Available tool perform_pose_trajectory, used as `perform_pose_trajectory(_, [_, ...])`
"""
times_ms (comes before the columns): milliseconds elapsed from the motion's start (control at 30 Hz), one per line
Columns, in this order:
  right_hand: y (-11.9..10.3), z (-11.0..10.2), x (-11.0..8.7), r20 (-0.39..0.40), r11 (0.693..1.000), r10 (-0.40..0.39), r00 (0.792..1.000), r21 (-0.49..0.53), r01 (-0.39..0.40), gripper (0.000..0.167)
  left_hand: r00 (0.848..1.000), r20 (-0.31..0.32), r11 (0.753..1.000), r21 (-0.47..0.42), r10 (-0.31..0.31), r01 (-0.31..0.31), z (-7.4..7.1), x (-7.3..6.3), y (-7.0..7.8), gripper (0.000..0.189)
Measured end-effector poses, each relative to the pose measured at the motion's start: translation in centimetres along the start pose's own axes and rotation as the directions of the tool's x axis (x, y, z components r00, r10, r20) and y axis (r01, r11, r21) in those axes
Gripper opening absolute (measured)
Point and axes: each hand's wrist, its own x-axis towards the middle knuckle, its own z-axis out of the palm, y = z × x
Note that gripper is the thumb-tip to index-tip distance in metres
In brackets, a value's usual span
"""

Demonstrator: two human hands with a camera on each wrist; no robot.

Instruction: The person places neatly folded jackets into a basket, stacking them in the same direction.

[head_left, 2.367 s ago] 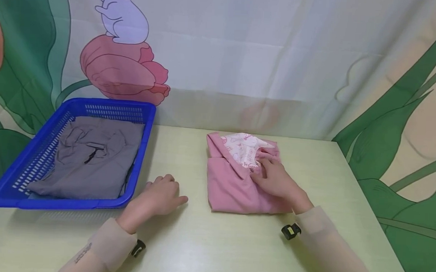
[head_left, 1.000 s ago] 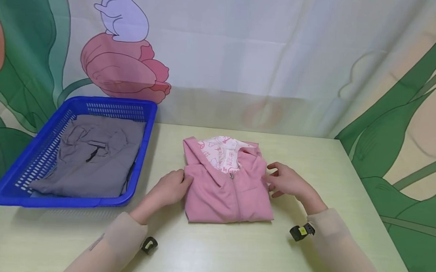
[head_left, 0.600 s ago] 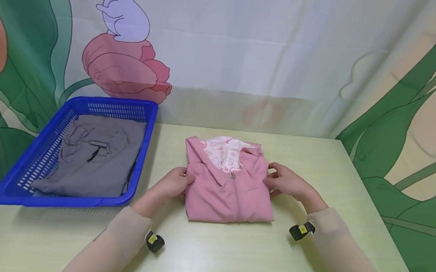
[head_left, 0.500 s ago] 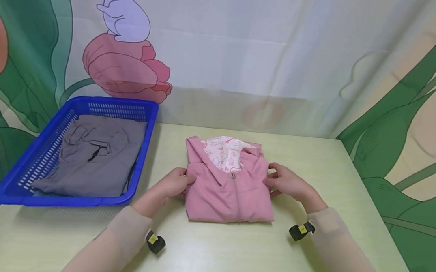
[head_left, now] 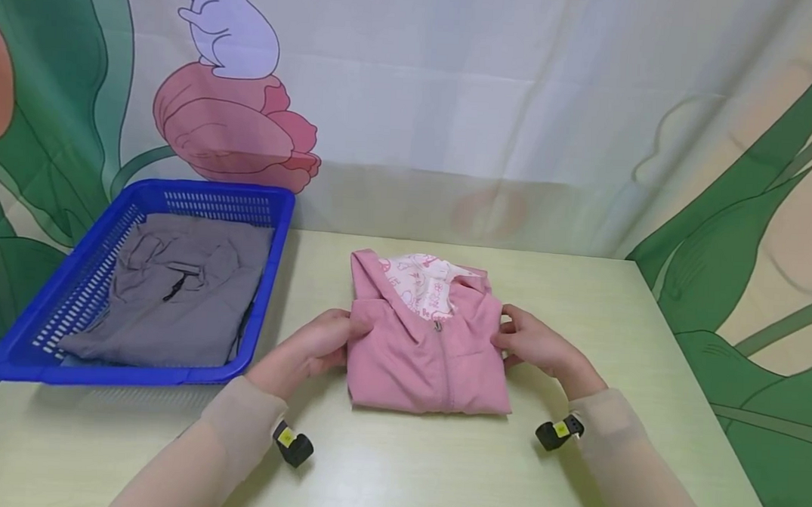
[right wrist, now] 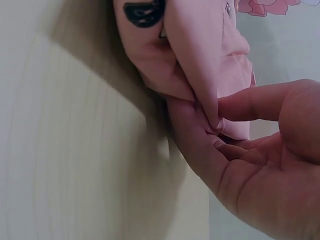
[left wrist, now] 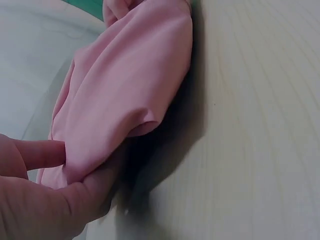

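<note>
Head view: we see the left hand (head_left: 323, 339) has joined the right hand (head_left: 537, 341), thumbs and fingers pinching 2 sides of the folded pink jacket (head_left: 401, 367). Right of the basket (head_left: 211, 187), above the table (head_left: 437, 474), its left edge has lifted slightly; we judge it securely held.

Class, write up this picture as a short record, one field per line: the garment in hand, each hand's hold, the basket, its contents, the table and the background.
Garment: pink jacket, folded, its white patterned lining showing at the hood
Left hand: pinches the jacket's left edge, thumb on top
Right hand: pinches the right edge
Basket: blue plastic, left of the jacket
Basket contents: grey garment, folded, uppermost
Table: pale, wood-grained
Background: curtain printed with leaves and flowers
</note>
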Motion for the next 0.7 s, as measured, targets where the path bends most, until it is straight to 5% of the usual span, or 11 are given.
perform_pose_trajectory(200, [0.1,0.1,0.0,-0.005,1.000,0.001,1.000,0.001,-0.001,0.063,1.000,-0.023,1.000,-0.019,0.007,-0.007,0.0,0.0,0.0,0.040])
perform_pose_trajectory(700, [1.2,0.3,-0.2,-0.012,0.968,-0.001,1.000,0.253,0.004,0.075,0.999,0.031,0.983,-0.181,-0.017,0.022,-0.5,0.5,-0.6,0.020])
